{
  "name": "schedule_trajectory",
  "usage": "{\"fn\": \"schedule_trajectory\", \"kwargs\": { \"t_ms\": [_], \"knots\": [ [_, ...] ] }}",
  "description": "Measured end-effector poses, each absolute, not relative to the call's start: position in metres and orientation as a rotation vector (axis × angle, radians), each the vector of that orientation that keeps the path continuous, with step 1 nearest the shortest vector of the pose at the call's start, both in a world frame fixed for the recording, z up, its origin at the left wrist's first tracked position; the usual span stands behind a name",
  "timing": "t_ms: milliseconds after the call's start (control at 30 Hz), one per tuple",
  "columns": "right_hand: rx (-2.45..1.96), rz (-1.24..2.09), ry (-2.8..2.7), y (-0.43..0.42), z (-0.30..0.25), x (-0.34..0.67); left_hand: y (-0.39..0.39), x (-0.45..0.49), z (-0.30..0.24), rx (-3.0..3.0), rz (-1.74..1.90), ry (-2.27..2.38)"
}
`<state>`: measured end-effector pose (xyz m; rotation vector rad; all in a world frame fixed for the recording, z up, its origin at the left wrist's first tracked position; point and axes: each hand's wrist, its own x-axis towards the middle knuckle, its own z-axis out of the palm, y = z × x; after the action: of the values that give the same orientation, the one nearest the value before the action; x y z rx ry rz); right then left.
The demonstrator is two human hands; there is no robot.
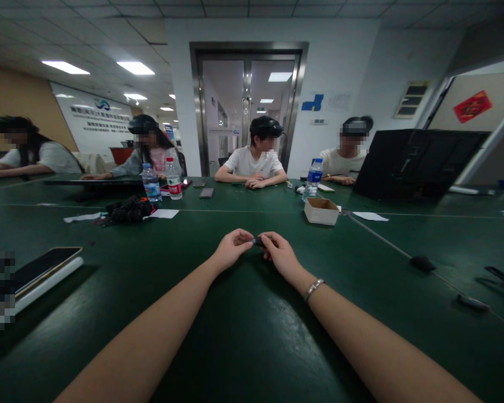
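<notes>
A small dark object (259,242) with a paler, metal-looking end is pinched between my two hands above the green table; it is too small to tell its kind. My left hand (234,246) has its thumb and fingertips closed at the pale end. Closed on the dark end are the thumb and fingers of my right hand (280,253), which partly hide it. Both forearms reach forward over the table, and a metal bracelet (314,290) circles the right wrist.
Beyond my hands are an open small box (321,211), a bundle of black cables (129,210) and water bottles (152,183). A phone (46,268) lies at left on a white slab. A black monitor (415,162) stands at right. Several people sit across the green table (252,336).
</notes>
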<state>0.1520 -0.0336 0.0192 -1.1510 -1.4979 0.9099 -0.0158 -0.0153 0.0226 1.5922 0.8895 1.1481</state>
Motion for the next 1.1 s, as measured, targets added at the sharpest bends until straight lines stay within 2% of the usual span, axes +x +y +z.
{"fn": "schedule_trajectory", "kwargs": {
  "t_ms": [533, 733, 933, 1100],
  "knots": [
    [-1.108, 0.944, -1.619, -0.041, 0.024, 0.151, -0.016, -0.015, 0.022, 1.731, 1.055, 1.111],
    [-1.114, 0.635, -1.896, -0.046, 0.023, 0.146, -0.015, -0.014, 0.02, 1.718, 1.083, 1.409],
    [-1.214, 0.623, -1.774, -0.037, 0.015, 0.15, -0.019, -0.011, 0.022, 1.496, 1.194, 0.98],
    [-1.228, 0.667, -1.742, -0.034, 0.014, 0.151, -0.021, -0.011, 0.026, 1.674, 1.215, 0.871]
  ]
}}
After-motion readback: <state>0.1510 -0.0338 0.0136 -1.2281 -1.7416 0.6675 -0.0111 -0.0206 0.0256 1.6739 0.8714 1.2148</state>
